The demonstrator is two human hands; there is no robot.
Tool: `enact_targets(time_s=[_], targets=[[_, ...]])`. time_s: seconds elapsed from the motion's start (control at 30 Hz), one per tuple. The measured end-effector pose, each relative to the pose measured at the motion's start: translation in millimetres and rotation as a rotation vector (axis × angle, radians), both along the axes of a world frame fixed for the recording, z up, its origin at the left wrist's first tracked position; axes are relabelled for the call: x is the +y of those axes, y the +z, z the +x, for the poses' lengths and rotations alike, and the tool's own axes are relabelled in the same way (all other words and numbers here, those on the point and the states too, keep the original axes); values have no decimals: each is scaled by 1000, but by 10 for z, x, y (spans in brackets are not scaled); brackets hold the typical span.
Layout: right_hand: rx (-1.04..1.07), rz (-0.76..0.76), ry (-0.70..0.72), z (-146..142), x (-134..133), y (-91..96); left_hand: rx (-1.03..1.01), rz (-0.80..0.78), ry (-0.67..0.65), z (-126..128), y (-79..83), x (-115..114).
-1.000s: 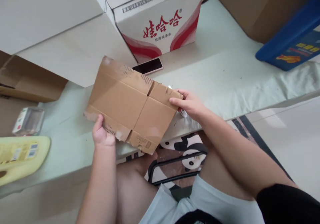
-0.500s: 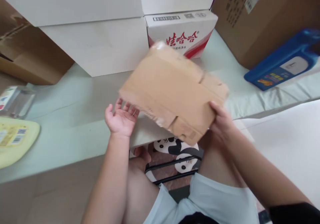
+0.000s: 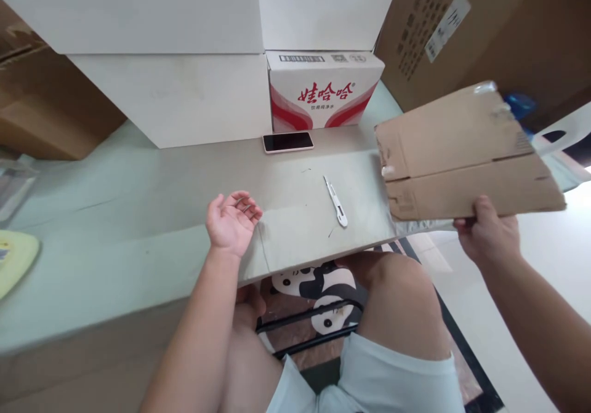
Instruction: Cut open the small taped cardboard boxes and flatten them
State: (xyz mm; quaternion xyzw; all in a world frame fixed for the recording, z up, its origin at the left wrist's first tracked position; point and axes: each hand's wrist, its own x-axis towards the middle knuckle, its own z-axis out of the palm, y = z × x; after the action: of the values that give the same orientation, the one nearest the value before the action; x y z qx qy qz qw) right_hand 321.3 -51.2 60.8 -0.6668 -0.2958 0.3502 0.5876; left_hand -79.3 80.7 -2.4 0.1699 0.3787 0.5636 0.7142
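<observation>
A flattened cardboard box (image 3: 462, 154) is pinched along its near edge by my right hand (image 3: 492, 231), thumb on top, out at the right over the table's edge. Bits of clear tape shine on its corners. My left hand (image 3: 235, 222) is palm up near the table's front edge, fingers loosely curled and apart, holding nothing. Between the two hands a white utility knife (image 3: 336, 202) lies on the table with its thin blade end pointing away from me. Behind it rests a phone (image 3: 288, 142), its dark screen up.
A white and red water carton (image 3: 323, 93) stands at the back beside large white boxes (image 3: 184, 93). Brown cartons (image 3: 443, 25) stand at the right and left. A yellow bottle (image 3: 16, 259) lies at the left. The cardboard partly hides a blue bottle (image 3: 519, 105).
My right hand has carried the flattened box to the right, away from my left hand. The knife and phone beneath it have come into view. My left hand stays open.
</observation>
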Motion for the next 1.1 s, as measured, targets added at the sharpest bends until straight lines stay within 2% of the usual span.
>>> enact_targets(time_s=[0.1,0.2,0.27,0.37,0.53,0.7,0.8,0.9,1.0,1.1], targets=[[-18,-20,18,125,601,118,20,-20,-3,19,-17,34],[-10,-31,18,234,1112,113,29,-44,8,39,-23,68],[1,-62,23,226,1332,36,27,-47,18,46,-27,92],[26,-148,136,37,1442,-134,14,-32,28,42,-28,122],[-5,-310,428,-518,1308,-305,-32,-15,30,-5,24,113],[-128,-373,577,-1043,1351,-229,-116,-18,79,-127,106,20],[-196,-387,661,-1421,1510,-166,-167,4,120,-264,145,-14],[-303,-367,793,-1920,1741,-145,-221,0,190,-434,184,-17],[-395,-317,927,-2538,2036,-169,-265,-113,269,-599,214,-10],[-466,-252,1039,-3252,2384,-175,-316,-224,295,-735,224,3]])
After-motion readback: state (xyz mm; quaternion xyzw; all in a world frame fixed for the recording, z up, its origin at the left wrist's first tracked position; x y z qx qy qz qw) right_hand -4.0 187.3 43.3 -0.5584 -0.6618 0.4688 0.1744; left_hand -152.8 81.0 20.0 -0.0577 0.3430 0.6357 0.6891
